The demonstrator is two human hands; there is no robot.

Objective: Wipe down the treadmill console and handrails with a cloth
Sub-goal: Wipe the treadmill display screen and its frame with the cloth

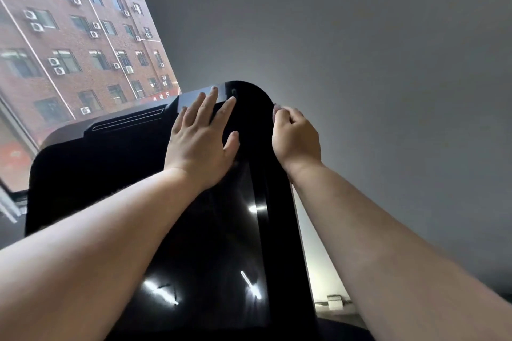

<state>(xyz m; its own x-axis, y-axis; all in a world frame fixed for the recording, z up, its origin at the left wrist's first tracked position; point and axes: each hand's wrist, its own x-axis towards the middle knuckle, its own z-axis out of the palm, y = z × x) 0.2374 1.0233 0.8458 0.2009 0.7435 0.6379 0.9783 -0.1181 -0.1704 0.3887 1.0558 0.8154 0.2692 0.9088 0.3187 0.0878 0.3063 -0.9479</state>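
Right grip [296, 138] pinching cloth [277, 111] against console [221, 230] right edge; left grip [199, 141] spread flat on console top.

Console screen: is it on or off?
Off, it appears: the console screen is uniformly glossy black, showing only reflected streaks of light, with no lit picture or numbers.

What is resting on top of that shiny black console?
The left hand lies flat on the console; the right hand pinches a cloth at its right edge. Most of the cloth is hidden inside that grip.
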